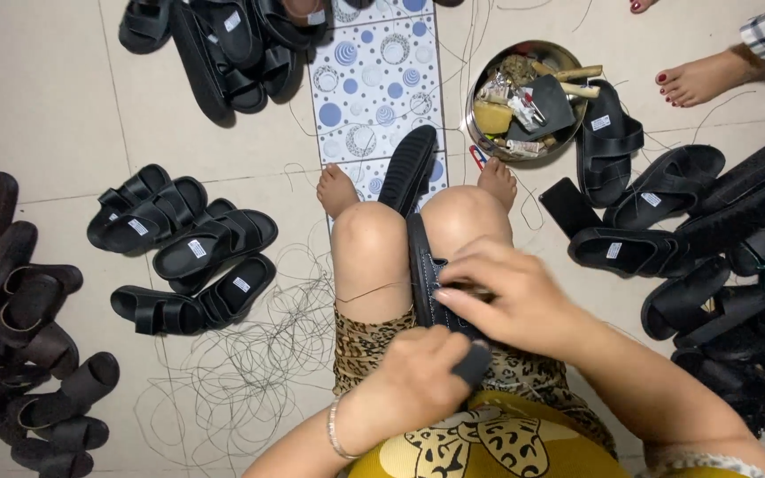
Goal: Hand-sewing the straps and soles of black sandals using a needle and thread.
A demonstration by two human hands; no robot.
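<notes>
A black sandal (421, 265) lies lengthwise between my knees, sole edge up. My left hand (413, 372) grips its near end against my lap. My right hand (511, 296) rests over the sandal's strap, fingers pinched on it where a thin thread (374, 290) runs off across my left knee. Another black sole (407, 168) stands on the floor between my feet.
A round metal bowl (480, 133) of tools and scraps sits ahead on the right. Black sandals are piled on the left (188, 252), top (232, 44) and right (666, 230). Loose thread (241, 372) tangles on the tiles. A dotted mat (374, 80) lies ahead. Another person's feet (706, 80) are at top right.
</notes>
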